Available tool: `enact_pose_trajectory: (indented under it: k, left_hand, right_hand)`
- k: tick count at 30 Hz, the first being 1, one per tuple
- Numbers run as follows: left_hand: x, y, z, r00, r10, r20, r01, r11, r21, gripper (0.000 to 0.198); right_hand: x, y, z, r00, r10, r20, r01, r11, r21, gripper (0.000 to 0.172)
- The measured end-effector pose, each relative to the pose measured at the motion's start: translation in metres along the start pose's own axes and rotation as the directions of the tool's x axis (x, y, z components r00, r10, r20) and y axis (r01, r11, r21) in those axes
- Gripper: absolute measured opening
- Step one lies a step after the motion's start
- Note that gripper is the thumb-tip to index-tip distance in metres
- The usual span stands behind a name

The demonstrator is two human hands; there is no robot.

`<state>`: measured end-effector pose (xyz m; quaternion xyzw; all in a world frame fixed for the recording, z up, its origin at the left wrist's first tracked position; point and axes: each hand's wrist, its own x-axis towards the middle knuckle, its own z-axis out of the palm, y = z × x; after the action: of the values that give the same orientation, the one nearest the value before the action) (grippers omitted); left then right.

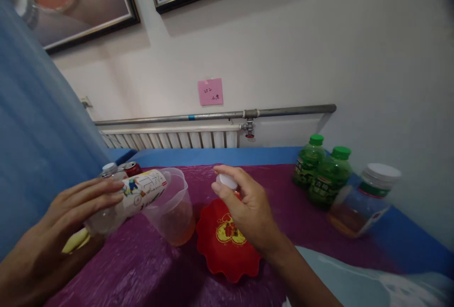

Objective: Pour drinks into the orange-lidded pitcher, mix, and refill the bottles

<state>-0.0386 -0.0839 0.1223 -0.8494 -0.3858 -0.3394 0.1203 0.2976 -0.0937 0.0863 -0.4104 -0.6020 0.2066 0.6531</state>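
My left hand [67,217] grips a clear plastic bottle [131,198] with a white printed label, tipped on its side so its mouth points into a clear plastic jug [173,212]. The jug holds a little orange liquid at the bottom. My right hand [244,207] hovers above a red scalloped dish [220,245] with a yellow emblem and pinches a white bottle cap [227,180] between thumb and fingers.
Two green bottles [322,170] with green caps and a white-lidded jar [362,203] of amber liquid stand at the right. A red can [131,168] and another bottle top [109,169] sit behind the jug. A purple cloth [159,269] covers the blue table; a radiator [170,139] lines the wall.
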Motion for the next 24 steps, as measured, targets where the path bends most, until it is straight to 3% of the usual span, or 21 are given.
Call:
enact_pose_trajectory:
  k: [3, 10, 14, 21, 24]
  left_hand:
    - [-0.012, -0.001, 0.004, 0.998, 0.05, 0.034, -0.052, 0.995, 0.08, 0.057]
    - [-0.038, -0.007, 0.009, 0.999, -0.009, -0.04, 0.012, 0.997, 0.079, 0.052]
    - [-0.048, -0.002, 0.016, 0.992, -0.038, -0.117, 0.049, 0.995, 0.092, 0.064]
    - [-0.067, 0.011, 0.034, 0.967, 0.016, -0.253, 0.024, 0.988, 0.154, 0.077]
    - [-0.068, 0.015, 0.04, 0.952, 0.015, -0.305, 0.03, 0.989, 0.142, 0.061]
  right_hand:
    - [0.0, 0.001, 0.001, 1.0, -0.008, 0.006, 0.008, 1.0, -0.004, 0.022]
    - [-0.001, 0.005, 0.005, 0.997, 0.046, 0.055, -0.047, 0.999, 0.024, 0.026]
    - [-0.002, 0.012, 0.009, 0.986, 0.141, 0.092, -0.151, 0.982, 0.113, 0.033]
    - [-0.004, 0.023, 0.017, 0.963, 0.245, 0.109, -0.264, 0.941, 0.213, 0.025]
    - [-0.004, 0.025, 0.02, 0.937, 0.322, 0.138, -0.349, 0.896, 0.274, 0.025]
